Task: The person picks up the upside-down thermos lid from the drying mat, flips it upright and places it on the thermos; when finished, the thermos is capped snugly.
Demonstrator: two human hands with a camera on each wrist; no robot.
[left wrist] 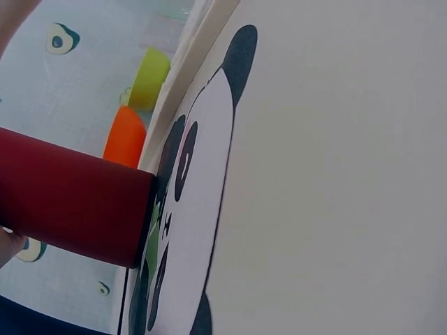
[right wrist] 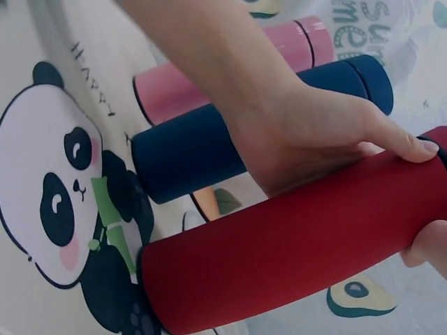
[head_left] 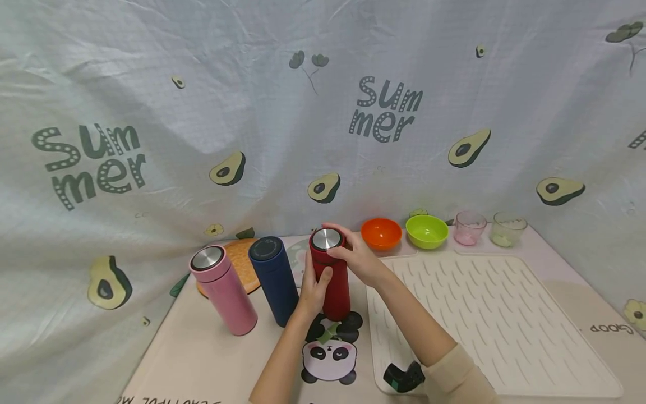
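A red thermos [head_left: 337, 294] stands upright on the panda-printed table cover. My left hand [head_left: 314, 289] holds its body from the left side, thumb across the front; the right wrist view shows this hand [right wrist: 314, 132] against the upper body. Around the silver-topped lid [head_left: 327, 239], my right hand [head_left: 362, 259] curls its fingers and thumb from the right. In the left wrist view the thermos base [left wrist: 133, 216] rests on the cover. A dark blue thermos [head_left: 275, 283] and a pink thermos [head_left: 224, 294] stand upright to the left.
A ribbed cream mat [head_left: 469, 320] lies on the right. Behind it are an orange bowl [head_left: 381, 238], a green bowl [head_left: 427, 233], a pink glass [head_left: 469, 229] and a greenish glass [head_left: 507, 230]. An orange round board [head_left: 242, 258] lies behind the thermoses, before a hanging printed sheet.
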